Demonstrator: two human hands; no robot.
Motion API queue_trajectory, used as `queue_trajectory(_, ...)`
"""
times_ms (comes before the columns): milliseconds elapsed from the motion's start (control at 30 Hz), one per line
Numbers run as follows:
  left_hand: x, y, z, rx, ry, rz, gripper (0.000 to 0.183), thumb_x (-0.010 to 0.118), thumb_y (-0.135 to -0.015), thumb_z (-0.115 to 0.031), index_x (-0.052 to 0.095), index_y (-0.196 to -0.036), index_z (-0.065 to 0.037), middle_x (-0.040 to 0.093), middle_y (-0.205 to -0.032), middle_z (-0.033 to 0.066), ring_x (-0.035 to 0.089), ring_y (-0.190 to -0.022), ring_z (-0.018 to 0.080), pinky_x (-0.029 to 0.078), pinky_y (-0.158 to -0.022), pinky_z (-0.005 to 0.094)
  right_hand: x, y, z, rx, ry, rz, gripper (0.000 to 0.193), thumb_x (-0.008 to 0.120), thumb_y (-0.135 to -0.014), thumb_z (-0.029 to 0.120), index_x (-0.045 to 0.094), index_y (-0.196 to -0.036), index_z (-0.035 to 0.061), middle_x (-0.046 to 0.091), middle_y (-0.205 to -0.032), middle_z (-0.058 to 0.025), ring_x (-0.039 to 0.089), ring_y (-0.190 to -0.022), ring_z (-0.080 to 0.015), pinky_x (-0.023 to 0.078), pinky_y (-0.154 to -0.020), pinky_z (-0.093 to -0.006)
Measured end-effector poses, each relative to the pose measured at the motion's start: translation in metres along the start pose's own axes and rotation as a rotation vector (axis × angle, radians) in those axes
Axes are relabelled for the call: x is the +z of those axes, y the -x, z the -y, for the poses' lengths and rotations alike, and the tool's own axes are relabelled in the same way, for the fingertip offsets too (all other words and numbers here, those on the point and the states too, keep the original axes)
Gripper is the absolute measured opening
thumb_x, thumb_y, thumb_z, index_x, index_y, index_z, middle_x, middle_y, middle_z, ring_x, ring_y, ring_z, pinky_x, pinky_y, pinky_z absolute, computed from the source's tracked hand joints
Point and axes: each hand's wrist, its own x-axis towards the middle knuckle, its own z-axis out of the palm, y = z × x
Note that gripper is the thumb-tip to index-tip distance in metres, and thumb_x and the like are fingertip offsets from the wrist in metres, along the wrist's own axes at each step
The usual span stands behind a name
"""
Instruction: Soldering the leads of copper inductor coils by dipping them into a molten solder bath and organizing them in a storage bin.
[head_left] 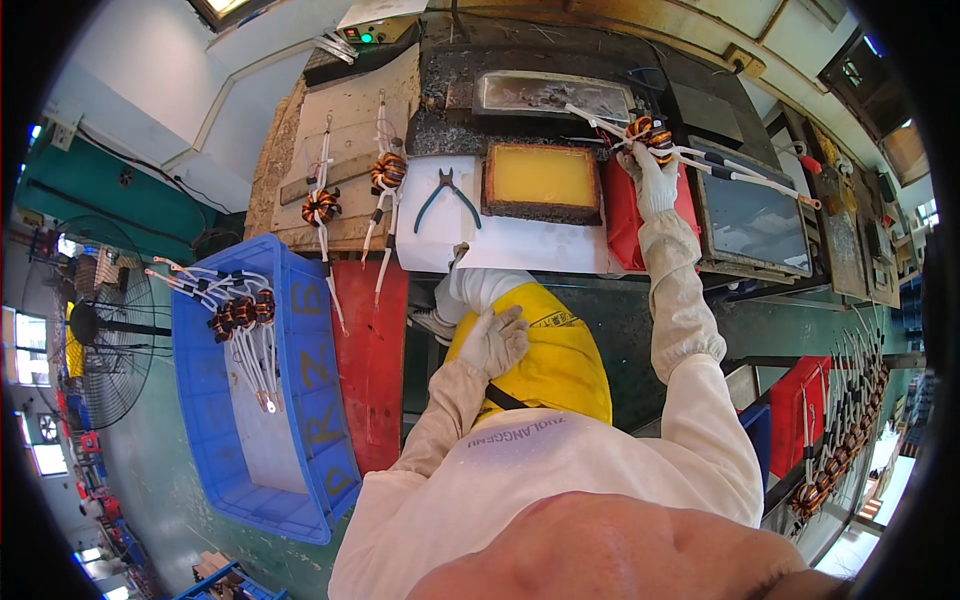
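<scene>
My gloved right hand point(655, 185) is closed on a wire-wound ring coil point(652, 137) with long white leads. It holds the coil over the bench's right side, above a red bin point(623, 212). My gloved left hand point(495, 342) rests on the yellow apron point(565, 355) over my lap, fingers loosely bent and apart, with nothing visible in it. Side by side on the bench lie cutting pliers point(447, 200) with dark teal handles, on a white sheet point(425, 245), and a dark-rimmed tray point(540, 213) of yellow material. Two more coils point(321, 206) point(388, 171) with leads lie on the wooden board to the left.
A blue crate point(318, 420) at my left holds several coils point(240, 312), beside a red panel point(370, 365). Behind the tray sits a rectangular metal-topped trough point(555, 95). A grey framed plate point(755, 225) lies far right. Several coils point(840, 455) line a rack at lower right.
</scene>
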Motion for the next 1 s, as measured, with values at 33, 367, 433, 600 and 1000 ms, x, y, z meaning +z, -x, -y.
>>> queue_trajectory(33,0.0013,0.0001,0.0,-0.002,-0.002,-0.004,0.05,0.052,-0.095,-0.039,0.044,-0.126,-0.001,0.055,-0.099,0.0147,0.052,-0.077,0.0207,0.048,-0.07,0.0314,-0.0001,0.0001,0.0,0.0,0.0,-0.001,0.031,0.062,-0.085,-0.004,0.049,-0.112,0.0043,0.063,-0.096,-0.0114,0.063,-0.071,-0.0162,0.06,-0.069,-0.0343)
queue_trajectory(367,0.0094,0.0025,0.0015,0.0,-0.027,-0.035,0.048,0.049,-0.096,-0.041,0.044,-0.126,-0.003,0.054,-0.095,0.0126,0.05,-0.074,0.0183,0.047,-0.067,0.0291,-0.0025,-0.0021,-0.0017,-0.006,0.01,-0.021,0.028,0.06,-0.086,-0.004,0.049,-0.11,0.0049,0.064,-0.092,-0.0108,0.065,-0.069,-0.0171,0.059,-0.074,-0.0383)
queue_trajectory(433,0.0081,0.0023,0.0009,-0.011,-0.021,-0.019,0.048,0.05,-0.096,-0.041,0.044,-0.125,-0.003,0.054,-0.094,0.0123,0.05,-0.074,0.0181,0.047,-0.067,0.0291,-0.002,-0.0016,-0.0017,-0.004,-0.002,-0.001,0.027,0.06,-0.086,-0.004,0.05,-0.11,0.0048,0.064,-0.092,-0.0105,0.065,-0.069,-0.017,0.059,-0.074,-0.0382)
queue_trajectory(600,0.0058,0.0014,0.0009,-0.018,-0.001,0.009,0.048,0.05,-0.096,-0.041,0.045,-0.124,-0.003,0.054,-0.094,0.0122,0.05,-0.074,0.0181,0.047,-0.067,0.0295,-0.0051,-0.0018,-0.0032,-0.011,0.01,-0.002,0.027,0.06,-0.087,-0.003,0.05,-0.11,0.0053,0.064,-0.093,-0.0105,0.064,-0.068,-0.0167,0.059,-0.074,-0.0381)
queue_trajectory(1000,0.0036,0.0013,0.0002,-0.017,-0.002,0.028,0.049,0.05,-0.096,-0.041,0.045,-0.124,-0.002,0.056,-0.096,0.0136,0.052,-0.075,0.0192,0.049,-0.07,0.0307,-0.0016,0.0002,-0.0009,-0.009,-0.006,-0.002,0.022,0.061,-0.087,-0.002,0.052,-0.106,0.0052,0.064,-0.092,-0.0088,0.064,-0.068,-0.0165,0.059,-0.074,-0.0383)
